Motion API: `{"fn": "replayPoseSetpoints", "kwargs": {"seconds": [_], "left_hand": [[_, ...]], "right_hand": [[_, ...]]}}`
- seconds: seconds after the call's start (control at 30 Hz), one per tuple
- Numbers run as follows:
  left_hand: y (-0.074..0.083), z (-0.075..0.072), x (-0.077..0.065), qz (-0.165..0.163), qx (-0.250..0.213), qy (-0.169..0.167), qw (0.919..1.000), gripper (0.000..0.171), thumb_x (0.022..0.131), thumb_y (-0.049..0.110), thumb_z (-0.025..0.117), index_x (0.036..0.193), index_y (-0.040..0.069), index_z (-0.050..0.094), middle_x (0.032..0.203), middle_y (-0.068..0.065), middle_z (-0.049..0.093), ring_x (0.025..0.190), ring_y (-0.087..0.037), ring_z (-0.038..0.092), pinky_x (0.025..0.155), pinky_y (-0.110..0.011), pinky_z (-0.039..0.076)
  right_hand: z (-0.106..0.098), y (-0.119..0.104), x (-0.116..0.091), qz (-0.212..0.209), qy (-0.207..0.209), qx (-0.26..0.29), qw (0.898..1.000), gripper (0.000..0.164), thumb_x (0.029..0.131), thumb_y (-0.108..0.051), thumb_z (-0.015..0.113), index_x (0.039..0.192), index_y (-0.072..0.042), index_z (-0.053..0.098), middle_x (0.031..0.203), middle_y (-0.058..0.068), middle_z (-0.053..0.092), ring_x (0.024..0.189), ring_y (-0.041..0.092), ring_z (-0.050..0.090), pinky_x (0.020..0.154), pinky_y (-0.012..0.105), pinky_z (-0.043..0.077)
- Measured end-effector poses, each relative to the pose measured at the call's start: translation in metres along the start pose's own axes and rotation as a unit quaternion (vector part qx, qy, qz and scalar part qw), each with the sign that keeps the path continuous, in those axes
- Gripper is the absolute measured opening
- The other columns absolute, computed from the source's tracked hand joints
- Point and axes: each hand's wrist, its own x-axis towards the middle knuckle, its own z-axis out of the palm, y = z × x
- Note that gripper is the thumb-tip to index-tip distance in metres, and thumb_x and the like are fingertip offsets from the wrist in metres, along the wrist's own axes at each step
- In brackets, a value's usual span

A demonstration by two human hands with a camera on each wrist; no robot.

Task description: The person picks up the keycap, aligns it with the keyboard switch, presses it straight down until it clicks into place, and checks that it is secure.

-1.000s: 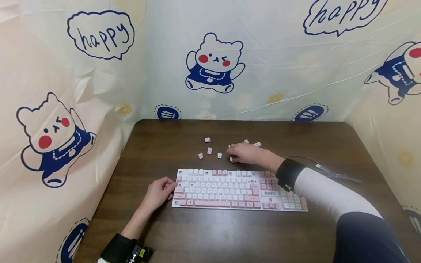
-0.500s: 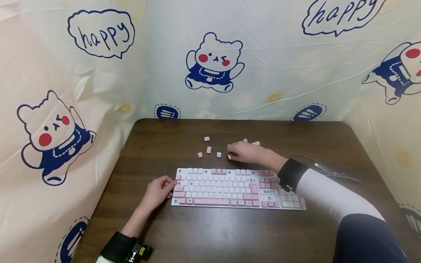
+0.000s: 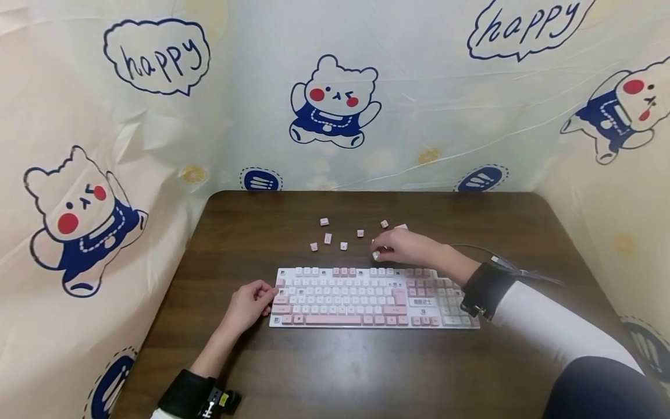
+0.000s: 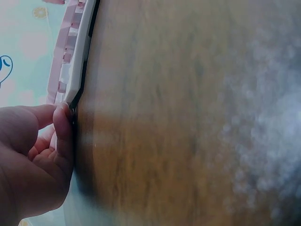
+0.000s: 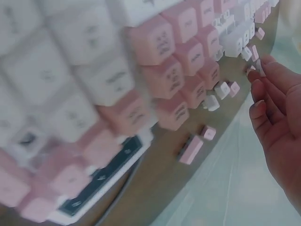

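A white and pink keyboard (image 3: 335,320) lies on the brown table, with keycaps off at several spots. My left hand (image 3: 252,304) is at its left end; in the left wrist view, the thumb and fingers (image 4: 62,123) pinch the board's corner. Beyond the back edge, my right hand (image 3: 405,246) pinches a small white keycap (image 3: 376,256) between thumb and fingertips, just above the table. In the right wrist view the right hand (image 5: 280,103) has this cap partly hidden by the fingers. Close by sits a pink keycap (image 3: 360,233).
Several loose keycaps lie behind the keyboard, among them a white keycap (image 3: 344,246), a pink keycap (image 3: 327,238) and a longer pink keycap (image 5: 191,149). A grey cable (image 3: 505,265) runs along the right. Printed cloth (image 3: 408,87) hangs at the back and sides.
My right hand has moved a little right and toward the keyboard with the white keycap, uncovering a pink keycap. My left hand stays at the keyboard's left end.
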Motion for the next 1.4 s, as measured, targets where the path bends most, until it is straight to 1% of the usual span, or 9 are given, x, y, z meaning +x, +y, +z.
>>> {"fn": "replayPoseSetpoints", "kwargs": {"seconds": [0.1, 0.23, 0.43, 0.57, 0.8, 1.07, 1.2, 1.3, 1.4], "left_hand": [[0.0, 0.0, 0.001, -0.004, -0.002, -0.001, 1.0, 0.026, 0.094, 0.032, 0.062, 0.096, 0.007, 0.066, 0.071, -0.006, 0.063, 0.06, -0.016, 0.059, 0.055, -0.025, 0.049], [0.0, 0.001, 0.001, -0.009, -0.007, -0.008, 0.9999, 0.026, 0.094, 0.033, 0.062, 0.096, 0.007, 0.066, 0.072, -0.006, 0.063, 0.061, -0.016, 0.059, 0.055, -0.025, 0.049], [-0.001, -0.001, 0.002, 0.006, 0.004, -0.004, 1.0, 0.027, 0.094, 0.033, 0.062, 0.095, 0.007, 0.066, 0.07, -0.005, 0.063, 0.059, -0.015, 0.059, 0.054, -0.025, 0.049], [0.0, -0.004, 0.002, 0.01, 0.009, -0.004, 0.9999, 0.028, 0.094, 0.033, 0.062, 0.096, 0.006, 0.066, 0.07, -0.006, 0.063, 0.059, -0.015, 0.058, 0.054, -0.025, 0.049], [0.002, -0.003, 0.001, 0.009, 0.01, -0.011, 0.9998, 0.027, 0.094, 0.032, 0.062, 0.097, 0.005, 0.066, 0.07, -0.006, 0.063, 0.059, -0.015, 0.059, 0.054, -0.025, 0.049], [0.0, 0.0, 0.001, 0.026, 0.002, 0.002, 0.9996, 0.027, 0.093, 0.031, 0.064, 0.092, 0.004, 0.066, 0.066, -0.005, 0.063, 0.057, -0.014, 0.06, 0.053, -0.025, 0.05], [-0.001, 0.001, 0.001, 0.031, 0.001, 0.007, 0.9995, 0.027, 0.093, 0.031, 0.064, 0.091, 0.004, 0.066, 0.066, -0.004, 0.062, 0.056, -0.013, 0.06, 0.052, -0.025, 0.05], [-0.001, 0.001, 0.001, 0.03, 0.002, 0.007, 0.9995, 0.027, 0.093, 0.031, 0.064, 0.092, 0.004, 0.066, 0.066, -0.005, 0.062, 0.057, -0.013, 0.059, 0.052, -0.025, 0.05], [-0.001, 0.001, 0.002, 0.03, 0.003, 0.005, 0.9995, 0.027, 0.093, 0.031, 0.063, 0.092, 0.004, 0.066, 0.066, -0.005, 0.062, 0.057, -0.014, 0.059, 0.052, -0.025, 0.05]], "right_hand": [[-0.002, 0.0, -0.012, 0.026, 0.003, 0.014, 1.0, 0.025, 0.09, -0.021, 0.068, 0.111, -0.009, 0.072, 0.099, -0.002, 0.072, 0.081, 0.008, 0.06, 0.076, 0.03, 0.056], [-0.005, -0.001, -0.033, 0.045, 0.01, 0.019, 0.999, 0.02, 0.089, -0.02, 0.07, 0.106, -0.012, 0.072, 0.093, -0.005, 0.071, 0.076, 0.008, 0.058, 0.073, 0.03, 0.055], [-0.009, 0.0, -0.073, 0.077, 0.032, 0.043, 0.996, 0.02, 0.087, -0.018, 0.071, 0.107, -0.014, 0.072, 0.097, -0.005, 0.07, 0.085, 0.008, 0.059, 0.078, 0.033, 0.055], [-0.007, 0.004, -0.097, 0.099, 0.048, 0.042, 0.993, 0.02, 0.087, -0.019, 0.072, 0.107, -0.015, 0.072, 0.098, -0.004, 0.068, 0.087, 0.01, 0.06, 0.078, 0.035, 0.055], [0.001, 0.008, -0.133, 0.147, 0.04, 0.063, 0.986, 0.02, 0.087, -0.022, 0.072, 0.106, -0.017, 0.071, 0.099, -0.005, 0.069, 0.086, 0.011, 0.058, 0.078, 0.036, 0.053], [0.009, 0.016, -0.155, 0.163, 0.059, 0.056, 0.983, 0.016, 0.085, -0.015, 0.073, 0.101, -0.015, 0.07, 0.093, -0.005, 0.069, 0.081, 0.011, 0.058, 0.073, 0.035, 0.054], [0.013, 0.019, -0.163, 0.17, 0.059, 0.059, 0.982, 0.016, 0.084, -0.016, 0.074, 0.099, -0.016, 0.069, 0.087, -0.007, 0.067, 0.076, 0.009, 0.057, 0.068, 0.031, 0.053], [0.016, 0.021, -0.17, 0.16, 0.06, 0.048, 0.984, 0.015, 0.083, -0.016, 0.075, 0.097, -0.015, 0.068, 0.085, -0.007, 0.066, 0.073, 0.007, 0.056, 0.065, 0.029, 0.052], [0.019, 0.022, -0.176, 0.149, 0.063, 0.027, 0.986, 0.014, 0.083, -0.015, 0.075, 0.096, -0.013, 0.069, 0.086, -0.005, 0.067, 0.074, 0.006, 0.056, 0.066, 0.03, 0.053]]}}
